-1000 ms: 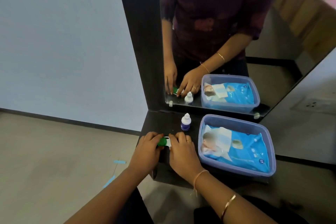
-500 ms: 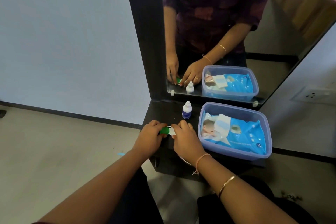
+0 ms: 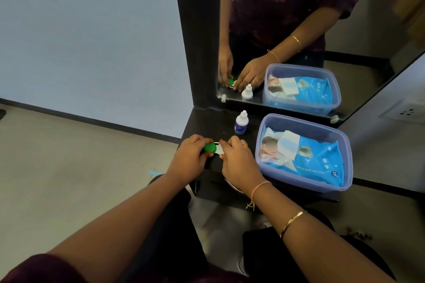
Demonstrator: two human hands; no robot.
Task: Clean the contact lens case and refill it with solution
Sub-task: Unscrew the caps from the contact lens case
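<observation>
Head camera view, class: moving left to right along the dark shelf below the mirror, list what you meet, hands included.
Left hand → round green cap of the contact lens case → right hand → clear blue plastic tub holding a blue wipes packet.

So there's this small black shelf (image 3: 208,119) sitting right under a mirror, and both hands are down on its front-left part: the left hand (image 3: 187,161) pinching the green cap end of a little contact lens case (image 3: 213,147), the right hand (image 3: 239,163) gripping the white end, case right at the shelf surface. Just past the right hand's fingertips, toward the mirror, a small white dropper bottle (image 3: 241,123) with a blue label stands upright. Off to the right of the right hand, a clear bluish plastic tub (image 3: 322,185) takes up the rest of the shelf, with a blue wet-wipes pack (image 3: 315,158) lying inside it.
</observation>
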